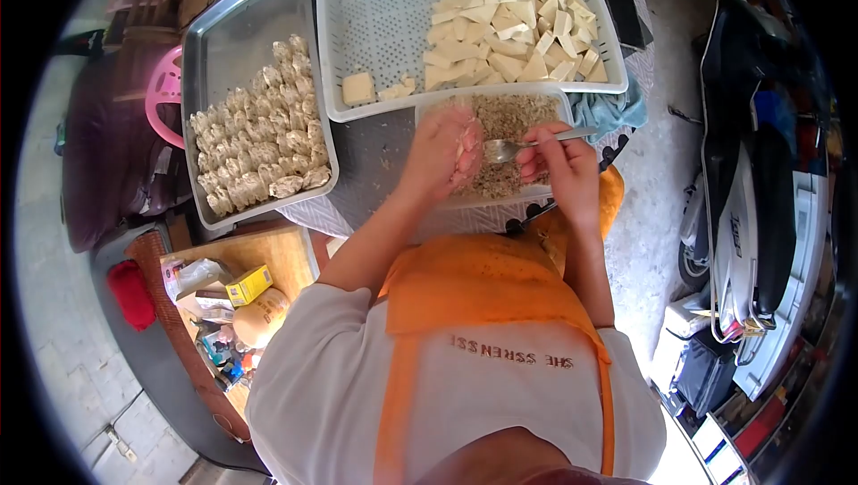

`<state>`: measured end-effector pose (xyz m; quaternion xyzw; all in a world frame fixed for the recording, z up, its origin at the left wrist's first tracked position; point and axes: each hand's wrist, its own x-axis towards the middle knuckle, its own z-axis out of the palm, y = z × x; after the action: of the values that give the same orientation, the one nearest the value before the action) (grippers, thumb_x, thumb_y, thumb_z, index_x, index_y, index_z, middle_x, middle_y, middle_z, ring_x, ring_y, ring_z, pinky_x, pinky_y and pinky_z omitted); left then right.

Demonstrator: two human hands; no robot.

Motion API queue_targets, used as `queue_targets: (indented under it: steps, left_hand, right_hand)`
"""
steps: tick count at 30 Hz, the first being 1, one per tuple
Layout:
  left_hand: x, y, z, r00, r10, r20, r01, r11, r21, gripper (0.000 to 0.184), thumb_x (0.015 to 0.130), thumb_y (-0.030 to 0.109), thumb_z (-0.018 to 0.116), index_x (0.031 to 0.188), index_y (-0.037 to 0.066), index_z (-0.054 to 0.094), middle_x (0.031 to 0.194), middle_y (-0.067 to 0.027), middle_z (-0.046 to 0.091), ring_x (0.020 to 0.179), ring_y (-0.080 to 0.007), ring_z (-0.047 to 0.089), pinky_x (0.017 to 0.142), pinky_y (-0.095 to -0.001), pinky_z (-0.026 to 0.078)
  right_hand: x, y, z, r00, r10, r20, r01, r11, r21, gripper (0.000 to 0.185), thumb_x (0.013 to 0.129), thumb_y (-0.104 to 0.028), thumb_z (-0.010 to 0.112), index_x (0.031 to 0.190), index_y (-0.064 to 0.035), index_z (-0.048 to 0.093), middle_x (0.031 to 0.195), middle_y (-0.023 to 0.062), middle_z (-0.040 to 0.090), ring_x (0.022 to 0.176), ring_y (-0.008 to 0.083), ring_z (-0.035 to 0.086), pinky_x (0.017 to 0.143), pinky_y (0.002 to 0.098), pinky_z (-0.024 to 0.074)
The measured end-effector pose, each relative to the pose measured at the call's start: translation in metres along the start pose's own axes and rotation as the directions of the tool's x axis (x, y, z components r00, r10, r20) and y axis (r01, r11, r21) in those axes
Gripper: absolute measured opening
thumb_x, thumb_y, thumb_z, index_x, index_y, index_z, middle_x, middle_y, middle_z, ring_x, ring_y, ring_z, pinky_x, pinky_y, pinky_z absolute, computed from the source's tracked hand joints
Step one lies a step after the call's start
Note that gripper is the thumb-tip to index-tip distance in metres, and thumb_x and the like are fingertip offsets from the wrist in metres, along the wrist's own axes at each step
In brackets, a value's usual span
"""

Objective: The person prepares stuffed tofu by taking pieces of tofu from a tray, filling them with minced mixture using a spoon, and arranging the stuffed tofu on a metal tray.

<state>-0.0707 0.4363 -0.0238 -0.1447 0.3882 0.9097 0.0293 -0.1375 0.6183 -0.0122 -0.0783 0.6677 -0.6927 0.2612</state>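
Observation:
My right hand (567, 163) grips the handle of a metal spoon (503, 150), whose bowl is over the crumbly brown filling (514, 116) in a white tub (567, 106). My left hand (444, 152) is at the tub's left side, palm toward the spoon, fingers curled. What it holds is blurred and cannot be made out. Behind the tub, a pale perforated tray (384, 11) bears a heap of cut white tofu-like wedges (509, 20) and a separate square piece (358, 88). Rows of wrinkled, pale stuffed pieces (259, 132) lie in a metal tray (241, 33) on the left.
A blue cloth (612, 108) lies right of the tub. At the lower left, a wooden surface (290, 257) holds a yellow box (249, 286) and small items. A pink chair (165, 96) is beside the metal tray. Bags and a wheel stand at the right.

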Motion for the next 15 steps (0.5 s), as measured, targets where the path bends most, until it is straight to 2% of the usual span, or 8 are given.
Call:
queue_targets:
  steps: [3, 6, 9, 12, 15]
  left_hand:
    - [0.002, -0.001, -0.004, 0.995, 0.072, 0.072, -0.071, 0.997, -0.017, 0.029, 0.098, 0.025, 0.042, 0.08, 0.005, 0.054, 0.056, -0.0037, 0.047, 0.039, -0.0121, 0.04, 0.034, -0.0254, 0.029]
    - [0.002, 0.008, 0.017, 0.999, -0.012, -0.041, 0.012, 1.0, -0.006, 0.03, 0.101, 0.026, 0.04, 0.099, 0.003, 0.059, 0.067, -0.0024, 0.049, 0.053, -0.0132, 0.044, 0.047, -0.0262, 0.037]
    - [0.004, -0.004, 0.008, 0.993, 0.066, 0.094, -0.087, 0.967, 0.239, 0.034, 0.101, 0.026, 0.038, 0.116, 0.001, 0.057, 0.078, -0.0026, 0.051, 0.065, -0.0142, 0.047, 0.057, -0.0277, 0.04]
    - [0.005, -0.006, 0.0, 0.992, 0.026, 0.123, -0.06, 0.958, 0.281, 0.034, 0.101, 0.027, 0.038, 0.116, 0.002, 0.056, 0.08, -0.0031, 0.051, 0.067, -0.0144, 0.049, 0.058, -0.0269, 0.042]
    - [0.004, -0.004, 0.008, 0.999, -0.034, -0.032, 0.04, 0.978, 0.204, 0.033, 0.101, 0.025, 0.039, 0.117, 0.002, 0.055, 0.082, -0.003, 0.053, 0.068, -0.0143, 0.05, 0.06, -0.0263, 0.043]
  right_hand:
    - [-0.002, -0.008, -0.012, 0.997, -0.045, -0.057, 0.047, 0.998, 0.041, 0.02, 0.098, -0.015, 0.049, 0.096, 0.0016, 0.061, 0.072, 0.0094, 0.065, 0.056, 0.0132, 0.06, 0.053, 0.0249, 0.0509]
    - [-0.005, -0.012, -0.017, 0.989, -0.078, -0.122, 0.085, 0.995, 0.059, 0.021, 0.098, -0.015, 0.048, 0.096, 0.0021, 0.06, 0.07, 0.0096, 0.064, 0.055, 0.0131, 0.059, 0.052, 0.0247, 0.049]
    - [-0.006, -0.013, -0.017, 0.986, -0.095, -0.14, 0.108, 0.99, 0.091, 0.022, 0.098, -0.016, 0.048, 0.095, 0.0021, 0.06, 0.07, 0.0094, 0.064, 0.055, 0.0132, 0.059, 0.051, 0.0247, 0.0486]
    - [-0.009, -0.013, -0.014, 0.981, -0.102, -0.165, 0.12, 0.987, 0.105, 0.022, 0.098, -0.016, 0.048, 0.094, 0.0019, 0.06, 0.07, 0.0092, 0.064, 0.054, 0.0124, 0.058, 0.051, 0.0244, 0.0479]
    - [-0.012, -0.015, -0.005, 0.967, -0.164, -0.194, 0.181, 0.981, 0.074, 0.02, 0.098, -0.015, 0.049, 0.093, 0.0013, 0.059, 0.07, 0.0086, 0.064, 0.054, 0.0115, 0.058, 0.051, 0.0241, 0.0481]
